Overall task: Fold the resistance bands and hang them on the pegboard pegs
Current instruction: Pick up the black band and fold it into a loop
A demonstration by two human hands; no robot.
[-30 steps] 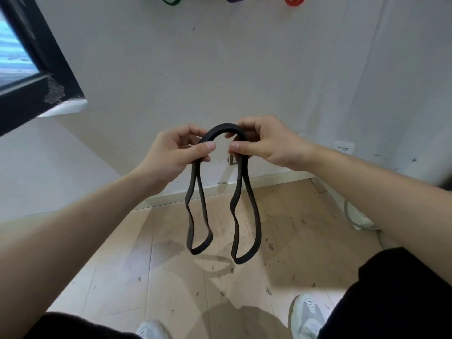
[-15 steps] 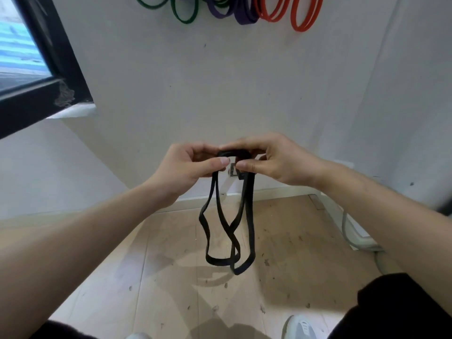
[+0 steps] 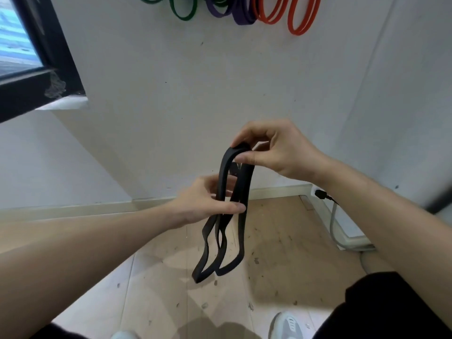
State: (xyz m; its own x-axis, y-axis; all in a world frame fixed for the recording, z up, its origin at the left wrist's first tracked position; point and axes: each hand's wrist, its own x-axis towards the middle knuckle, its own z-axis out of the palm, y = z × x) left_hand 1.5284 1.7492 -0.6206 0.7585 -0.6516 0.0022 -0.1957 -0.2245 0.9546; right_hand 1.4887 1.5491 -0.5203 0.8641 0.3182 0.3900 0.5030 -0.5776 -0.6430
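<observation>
A black resistance band [image 3: 241, 192] hangs folded over, its doubled loops dangling above the floor. My right hand [image 3: 276, 149] pinches the top bend of the fold between thumb and fingers. Lower down, my left hand [image 3: 208, 201] closes around the strands at mid-height, thumb across the front. On the wall above hang other bands: green [image 3: 182, 9], purple [image 3: 238, 13] and orange-red [image 3: 297, 17]. Their pegs lie above the frame's top edge and are hidden.
A black window frame [image 3: 49, 59] juts in at the upper left. White wall fills the middle. Below is a scuffed wooden floor [image 3: 276, 253], with a grey cable and plug [image 3: 330, 216] by the right skirting. My shoes [image 3: 287, 325] show at the bottom.
My hands have separated: the right rose with the band's top fold, the left slid down the strands. The view tilted up, showing more of the hanging bands.
</observation>
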